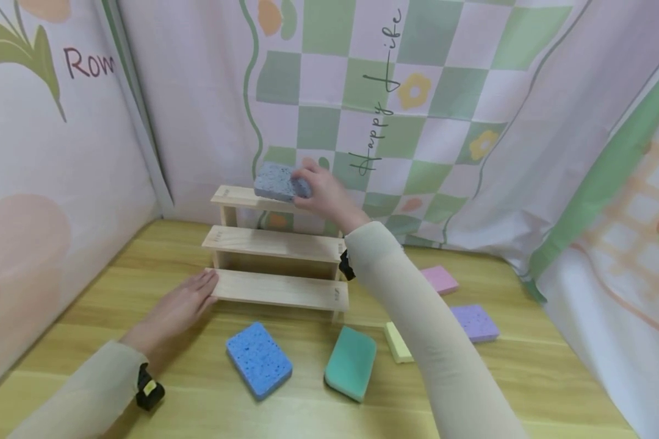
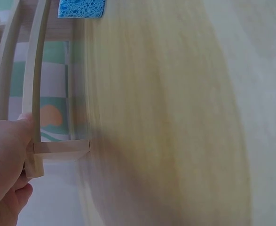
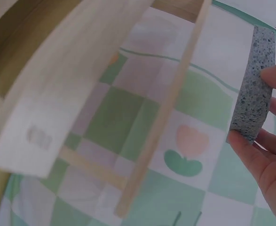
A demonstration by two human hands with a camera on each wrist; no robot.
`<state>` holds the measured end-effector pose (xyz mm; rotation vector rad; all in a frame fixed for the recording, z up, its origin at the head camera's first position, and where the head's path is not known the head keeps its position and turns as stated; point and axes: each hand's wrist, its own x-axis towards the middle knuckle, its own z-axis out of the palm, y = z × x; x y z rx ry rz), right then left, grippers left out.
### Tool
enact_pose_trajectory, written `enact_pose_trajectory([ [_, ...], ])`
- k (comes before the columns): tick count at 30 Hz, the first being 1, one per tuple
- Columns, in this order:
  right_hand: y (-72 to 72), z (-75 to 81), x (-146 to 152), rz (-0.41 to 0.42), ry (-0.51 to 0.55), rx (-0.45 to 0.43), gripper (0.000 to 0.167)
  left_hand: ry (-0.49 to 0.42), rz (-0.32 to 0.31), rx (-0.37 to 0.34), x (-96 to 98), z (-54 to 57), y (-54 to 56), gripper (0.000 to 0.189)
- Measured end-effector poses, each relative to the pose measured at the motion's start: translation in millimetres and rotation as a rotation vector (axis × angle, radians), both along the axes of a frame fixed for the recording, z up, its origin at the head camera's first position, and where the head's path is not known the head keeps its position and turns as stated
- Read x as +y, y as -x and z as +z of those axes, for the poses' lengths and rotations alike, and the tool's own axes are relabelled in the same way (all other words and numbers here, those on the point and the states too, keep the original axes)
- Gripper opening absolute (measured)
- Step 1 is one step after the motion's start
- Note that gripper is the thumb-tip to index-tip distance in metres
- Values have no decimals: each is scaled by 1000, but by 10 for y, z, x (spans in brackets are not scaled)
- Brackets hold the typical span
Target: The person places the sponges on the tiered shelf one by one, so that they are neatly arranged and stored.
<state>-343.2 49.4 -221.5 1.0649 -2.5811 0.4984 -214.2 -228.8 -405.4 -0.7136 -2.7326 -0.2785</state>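
Observation:
My right hand [image 1: 329, 194] pinches a grey-blue sponge [image 1: 276, 180] by its right end, over the top step of a three-step wooden shelf [image 1: 280, 289]. In the right wrist view, thumb and fingers hold the grey sponge [image 3: 256, 77] across its width, apart from the shelf's top board [image 3: 163, 113]. My left hand [image 1: 177, 306] is at the left end of the lowest step. Seen from the left wrist, that hand [image 2: 3, 160] grips the end of the step's board [image 2: 34, 84], with digits on both sides of it.
On the table in front of the shelf lie a blue sponge [image 1: 259, 360] and a green sponge [image 1: 351, 364]. To the right are yellow [image 1: 398, 343], purple [image 1: 475, 323] and pink [image 1: 440, 280] sponges, partly behind my right sleeve. A patterned curtain [image 1: 362, 122] hangs close behind the shelf.

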Motion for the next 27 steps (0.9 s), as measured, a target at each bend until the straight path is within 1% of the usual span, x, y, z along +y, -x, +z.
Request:
enact_pose_trajectory([
  [4,38,-120,-81,24,37,92,37,-1,0,-4,-7,-15,0,47],
  [8,63,-233,-134,23,51,204,39,-6,1,-3,-6,-22,-1,47],
  [11,65,-303,-155,27,65,237,42,-8,0,2,0,-19,-4,46],
  [14,60,-354,-167,26,74,218,45,-9,-1,8,7,-12,-8,46],
  [17,61,-383,-179,6,66,174,47,-7,-2,12,11,-4,-11,46],
  [21,76,-391,-206,-28,35,121,48,-9,1,5,11,5,-19,46],
  [27,118,-374,-272,-60,-4,76,48,-2,0,4,6,4,-14,46],
])
